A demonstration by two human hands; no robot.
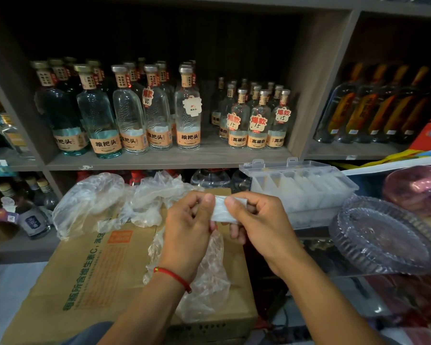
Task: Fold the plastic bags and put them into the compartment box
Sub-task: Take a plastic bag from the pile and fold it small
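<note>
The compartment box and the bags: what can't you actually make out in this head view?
- Compartment box: how many slots are filled; cloudy walls blur the contents.
- Folded plastic bag: its fold count; the left hand and right hand pinch over both ends.
- Loose bags on the cardboard carton: their number; they overlap.

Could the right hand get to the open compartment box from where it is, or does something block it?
Probably yes. The compartment box sits open, lid back, just beyond and to the right of the right hand, with nothing between them. The hand, though, shares a pinch on the folded bag with the left hand.
</note>
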